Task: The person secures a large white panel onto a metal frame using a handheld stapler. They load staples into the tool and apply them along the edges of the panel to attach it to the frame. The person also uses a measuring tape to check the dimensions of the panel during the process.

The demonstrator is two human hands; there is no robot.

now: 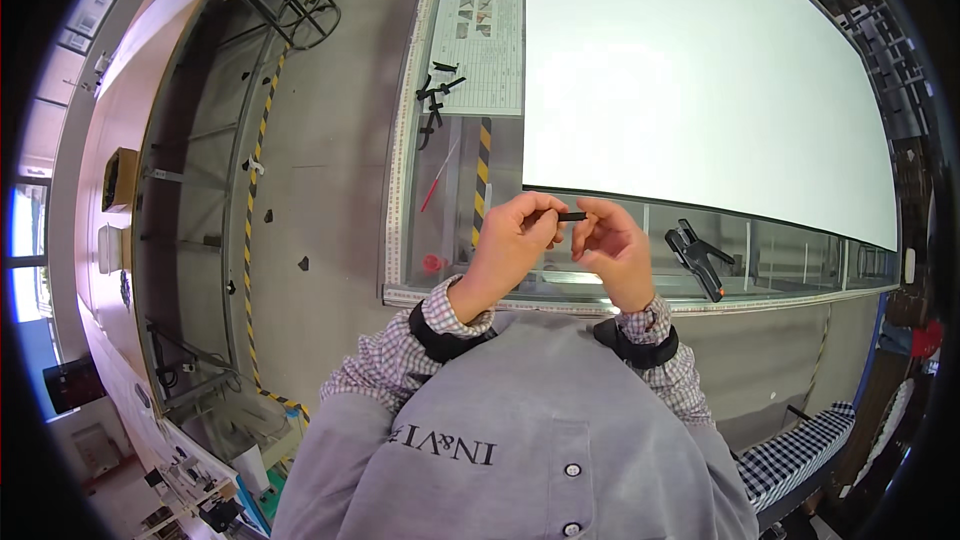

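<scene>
Black strip (573,217) juts from the left hand (513,242).

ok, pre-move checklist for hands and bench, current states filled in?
1. Left hand has the small black piece: ok, pinched between thumb and finger.
2. Right hand gripping it too: cannot tell; fingers are by its other end, contact unclear.
3. Black tool with orange tip apart from both hands: ok, lying to their right.
4. Black strips laid out neatly: not ok, scattered and overlapping.
5. Red-and-white stick apart from hands: ok, lying to their left.
</scene>
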